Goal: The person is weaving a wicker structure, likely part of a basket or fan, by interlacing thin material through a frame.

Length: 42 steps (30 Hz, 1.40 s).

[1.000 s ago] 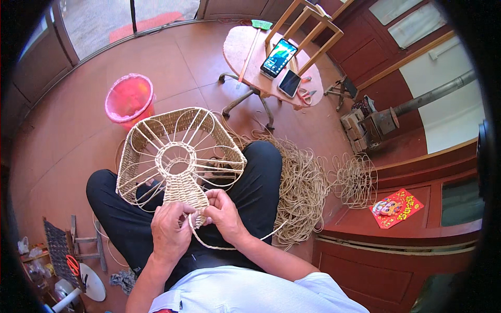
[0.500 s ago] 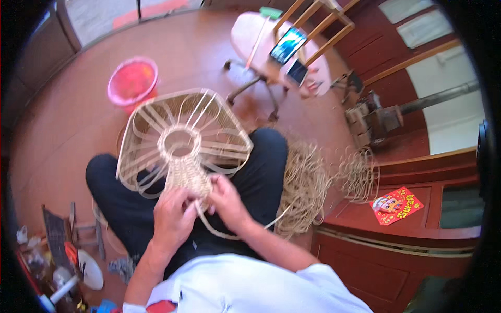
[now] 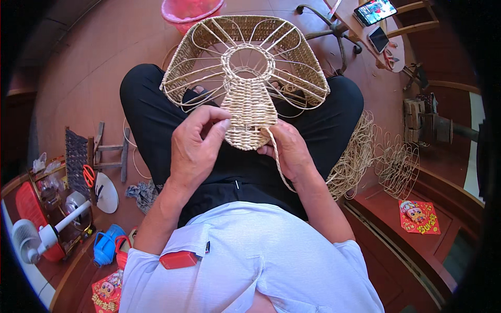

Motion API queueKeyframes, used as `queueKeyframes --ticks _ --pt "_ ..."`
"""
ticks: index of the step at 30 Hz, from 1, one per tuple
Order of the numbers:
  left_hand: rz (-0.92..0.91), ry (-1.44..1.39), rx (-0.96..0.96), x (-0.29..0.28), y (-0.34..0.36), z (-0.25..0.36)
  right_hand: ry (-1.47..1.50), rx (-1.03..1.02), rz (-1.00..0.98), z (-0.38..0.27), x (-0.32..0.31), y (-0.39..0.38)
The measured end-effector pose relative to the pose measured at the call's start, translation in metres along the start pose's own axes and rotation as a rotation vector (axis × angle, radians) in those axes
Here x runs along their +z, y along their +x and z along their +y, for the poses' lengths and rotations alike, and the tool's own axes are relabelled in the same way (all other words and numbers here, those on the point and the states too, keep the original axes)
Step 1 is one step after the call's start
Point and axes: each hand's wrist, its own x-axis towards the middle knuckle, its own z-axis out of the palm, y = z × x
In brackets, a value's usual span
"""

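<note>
A wire lampshade frame (image 3: 245, 57) partly woven with straw rope rests on my lap, its woven tongue (image 3: 249, 117) pointing toward me. My left hand (image 3: 195, 146) pinches the left edge of that woven panel. My right hand (image 3: 289, 148) grips the panel's lower right edge and holds a loose straw rope strand (image 3: 276, 159) that trails down over my thigh. Both hands touch the weave, close together.
A pile of straw rope (image 3: 357, 156) and bare wire frames (image 3: 399, 164) lie on the floor to my right. A pink bucket (image 3: 190, 10) stands ahead, a chair with phones (image 3: 373, 21) at upper right. Scissors, a small fan and clutter (image 3: 62, 198) sit at my left.
The view has tipped down and closer, so frame and hands fill more of the picture. My hands have stayed on the woven panel; the strand has been drawn toward my right.
</note>
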Motion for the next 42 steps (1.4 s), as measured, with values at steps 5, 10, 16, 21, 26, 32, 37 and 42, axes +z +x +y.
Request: queueKeyframes --ticks 5,10,16,21,26,32,37,42 --pt "-0.089 0.142 0.047 0.007 -0.007 -0.001 0.018 0.054 0.049 -0.002 0.004 -0.001" --pt "-0.108 0.343 0.217 0.013 -0.001 0.000 0.055 0.039 0.067 -0.008 0.003 0.001" --pt "-0.131 0.515 0.448 0.024 0.010 0.008 0.058 0.003 0.008 -0.011 0.000 0.008" --pt "-0.191 0.692 0.452 0.027 0.006 0.008 0.086 -0.032 -0.043 0.012 -0.020 0.020" --pt "-0.259 0.902 0.528 0.030 0.006 0.018 0.069 0.029 -0.056 0.011 -0.020 0.019" --pt "-0.259 1.094 0.648 0.036 0.006 0.027 0.093 0.009 -0.034 0.008 -0.017 0.019" --pt "-0.241 1.083 0.642 0.036 0.004 0.025 0.087 0.002 -0.059 0.003 -0.015 0.020" --pt "-0.333 1.101 0.566 0.038 0.007 0.025 0.090 0.021 -0.105 0.005 -0.022 0.023"
